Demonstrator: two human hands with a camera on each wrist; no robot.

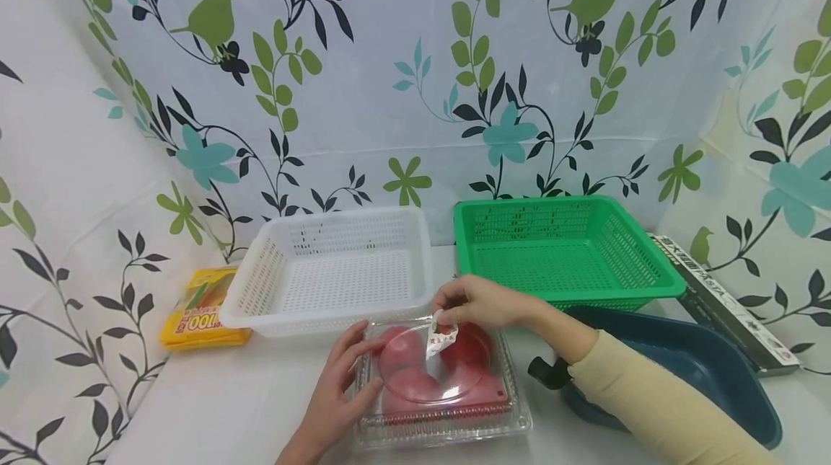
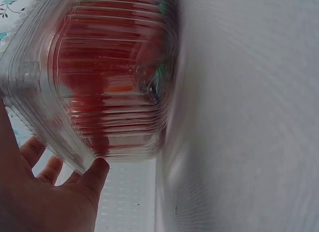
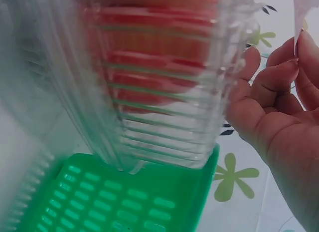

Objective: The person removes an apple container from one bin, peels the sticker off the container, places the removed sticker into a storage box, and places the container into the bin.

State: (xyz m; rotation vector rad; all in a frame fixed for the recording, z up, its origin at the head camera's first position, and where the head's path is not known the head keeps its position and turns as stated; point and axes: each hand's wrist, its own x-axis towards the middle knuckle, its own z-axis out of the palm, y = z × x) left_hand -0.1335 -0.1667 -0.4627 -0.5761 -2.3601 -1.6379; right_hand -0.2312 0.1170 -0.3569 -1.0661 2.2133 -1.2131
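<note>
A clear plastic clamshell box (image 1: 513, 407) stands on the white table, filled with large round red tomatoes (image 1: 405, 350). Green stem bits (image 2: 160, 75) show through its side in the left wrist view. My left hand (image 1: 337, 386) rests at the box's left side, fingers spread and touching the lid and its edge. Above the lid, my right hand (image 1: 483, 303) pinches a white label (image 1: 440, 341) with red print between thumb and finger. The label's upper end is lifted; whether its lower tip still touches the lid, I cannot tell.
Behind the box stand a white basket (image 1: 327, 313) and a green basket (image 1: 571, 263). A dark blue basin (image 1: 727, 393) and a black handle (image 1: 548, 373) are under and beside the right forearm. A yellow packet (image 1: 204, 313) lies left; a long black box (image 1: 727, 306) lies right.
</note>
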